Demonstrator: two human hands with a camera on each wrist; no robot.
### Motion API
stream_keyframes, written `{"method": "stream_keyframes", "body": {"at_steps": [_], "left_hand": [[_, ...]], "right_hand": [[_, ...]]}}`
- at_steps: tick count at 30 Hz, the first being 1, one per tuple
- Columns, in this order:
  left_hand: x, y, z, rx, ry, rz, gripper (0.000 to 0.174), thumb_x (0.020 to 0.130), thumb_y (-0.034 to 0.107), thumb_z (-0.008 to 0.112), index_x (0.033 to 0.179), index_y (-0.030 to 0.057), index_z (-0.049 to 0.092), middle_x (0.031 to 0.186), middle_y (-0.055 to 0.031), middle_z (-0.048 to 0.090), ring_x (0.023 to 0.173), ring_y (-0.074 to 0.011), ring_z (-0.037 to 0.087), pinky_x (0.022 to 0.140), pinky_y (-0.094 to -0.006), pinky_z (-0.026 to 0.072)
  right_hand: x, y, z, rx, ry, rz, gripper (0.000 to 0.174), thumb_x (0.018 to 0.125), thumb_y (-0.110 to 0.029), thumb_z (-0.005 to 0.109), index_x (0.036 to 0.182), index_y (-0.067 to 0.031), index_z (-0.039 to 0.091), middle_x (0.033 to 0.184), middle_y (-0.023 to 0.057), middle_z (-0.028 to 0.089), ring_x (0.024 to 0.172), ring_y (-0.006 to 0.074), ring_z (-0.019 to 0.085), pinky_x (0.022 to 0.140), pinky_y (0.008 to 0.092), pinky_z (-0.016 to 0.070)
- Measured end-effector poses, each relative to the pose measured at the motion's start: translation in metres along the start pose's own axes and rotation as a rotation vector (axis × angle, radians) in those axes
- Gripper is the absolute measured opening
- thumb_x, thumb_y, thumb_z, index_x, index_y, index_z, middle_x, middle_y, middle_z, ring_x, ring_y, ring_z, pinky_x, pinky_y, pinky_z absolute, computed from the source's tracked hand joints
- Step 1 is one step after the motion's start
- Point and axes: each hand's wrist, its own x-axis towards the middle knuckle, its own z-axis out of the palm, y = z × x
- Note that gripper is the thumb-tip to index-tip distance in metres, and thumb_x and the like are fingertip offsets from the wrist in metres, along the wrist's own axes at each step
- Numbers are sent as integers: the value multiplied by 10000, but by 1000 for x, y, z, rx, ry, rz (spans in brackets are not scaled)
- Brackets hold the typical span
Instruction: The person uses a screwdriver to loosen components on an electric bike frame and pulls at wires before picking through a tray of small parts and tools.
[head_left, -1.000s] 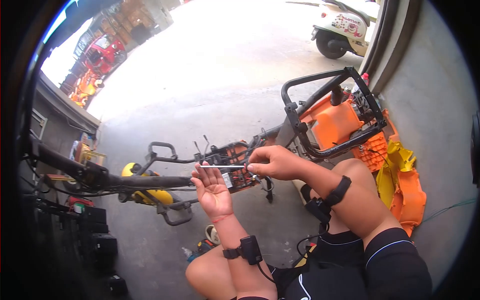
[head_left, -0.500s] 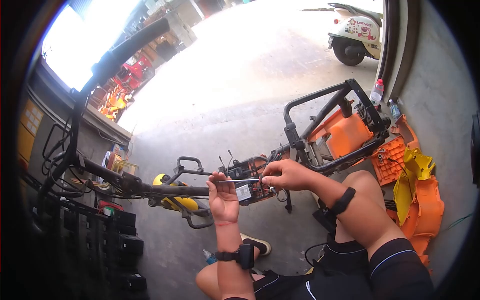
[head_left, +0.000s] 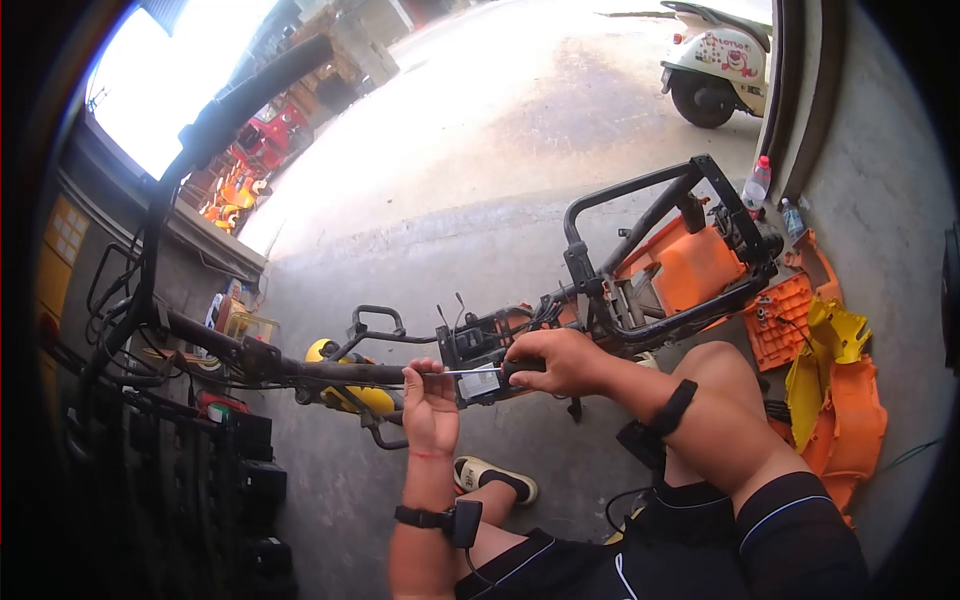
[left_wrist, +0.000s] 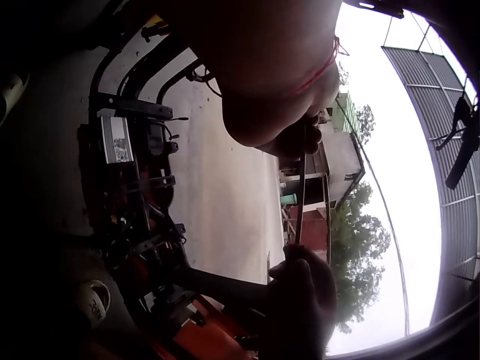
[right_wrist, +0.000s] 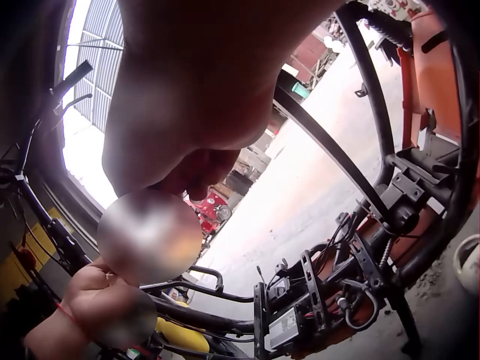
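Note:
A screwdriver lies level between my two hands in the head view, its thin metal shaft spanning the gap. My right hand holds its dark handle. At the other end, my left hand pinches the shaft close to the tip, palm turned up. The left wrist view shows the same shaft running from one hand to the other. Beneath and beyond the hands stretches a stripped black vehicle frame, with a silver box and wiring at its middle.
Orange and yellow body panels lie at the right beside the wall. Two bottles stand near the doorway. Dark boxes line the left side. A white scooter is parked outside.
The view has swung left, bringing the handlebar in. My left fingers have gone from lying flat under the shaft to closing on its tip. More of the dark handle shows in my right hand.

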Motion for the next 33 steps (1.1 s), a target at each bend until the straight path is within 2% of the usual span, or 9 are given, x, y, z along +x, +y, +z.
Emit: {"method": "stream_keyframes", "body": {"at_steps": [2, 6, 9, 13, 17, 19, 26, 28, 33], "left_hand": [[4, -7, -1, -83, -8, 0, 209, 996, 306, 570, 1086, 124, 621, 1071, -16, 670, 1032, -156, 629, 968, -349, 513], [8, -11, 19, -155, -11, 5, 193, 1008, 290, 549, 1074, 123, 621, 1085, -22, 670, 1057, -176, 627, 992, -380, 504], [12, -3, 22, -231, -91, -14, 187, 1022, 262, 514, 1051, 130, 642, 1121, -29, 695, 1108, -192, 636, 1006, -400, 499], [20, 9, 25, -234, -135, 7, 188, 1028, 264, 507, 1068, 146, 647, 1127, -10, 697, 1096, -180, 640, 997, -389, 493], [22, 21, 33, -222, -158, 61, 217, 1026, 302, 511, 1106, 149, 643, 1131, -3, 692, 1088, -171, 639, 992, -379, 492], [20, 27, 38, -182, -116, 97, 232, 1028, 317, 507, 1121, 148, 636, 1132, -3, 689, 1086, -169, 638, 989, -379, 494], [10, 29, 33, -38, -60, 139, 333, 1043, 368, 468, 1195, 88, 565, 1157, -77, 643, 1096, -221, 615, 973, -393, 506], [7, 31, 36, -6, -71, 120, 327, 1045, 360, 467, 1196, 86, 563, 1152, -77, 645, 1088, -218, 616, 973, -393, 503], [10, 28, 52, 34, -70, 149, 336, 1047, 358, 464, 1201, 71, 547, 1132, -119, 650, 1051, -246, 627, 944, -388, 502]], "right_hand": [[-3, 2, 3, -37, 29, -22, 345, 833, -306, 739, 1091, -87, 673, 1016, 133, 705, 959, 294, 678, 839, 382, 521], [-5, 0, 2, 39, 78, 59, 298, 817, -240, 757, 1054, -89, 656, 999, 112, 694, 941, 296, 671, 812, 375, 527], [0, -8, 0, -156, 177, -75, 287, 810, -229, 747, 1047, -114, 636, 950, 92, 658, 885, 296, 659, 768, 406, 527], [10, -15, 6, -274, 221, -195, 269, 824, -225, 719, 1046, -113, 617, 956, 91, 662, 891, 303, 658, 754, 408, 527], [20, -18, 20, -294, 171, -213, 274, 841, -217, 705, 1065, -95, 604, 966, 104, 665, 892, 318, 656, 753, 421, 523], [25, -23, 24, -304, 126, -95, 283, 862, -210, 686, 1095, -77, 594, 968, 123, 668, 902, 339, 652, 758, 439, 514], [32, -24, 34, -190, 108, -68, 299, 887, -200, 663, 1138, -56, 585, 996, 160, 671, 942, 359, 643, 792, 436, 503], [28, -27, 37, -46, 83, 31, 305, 902, -195, 659, 1158, -52, 576, 1023, 160, 671, 957, 346, 649, 816, 416, 503], [25, -17, 43, 77, 76, 95, 313, 927, -188, 653, 1185, -42, 554, 1035, 142, 668, 961, 292, 661, 836, 377, 504]]}}
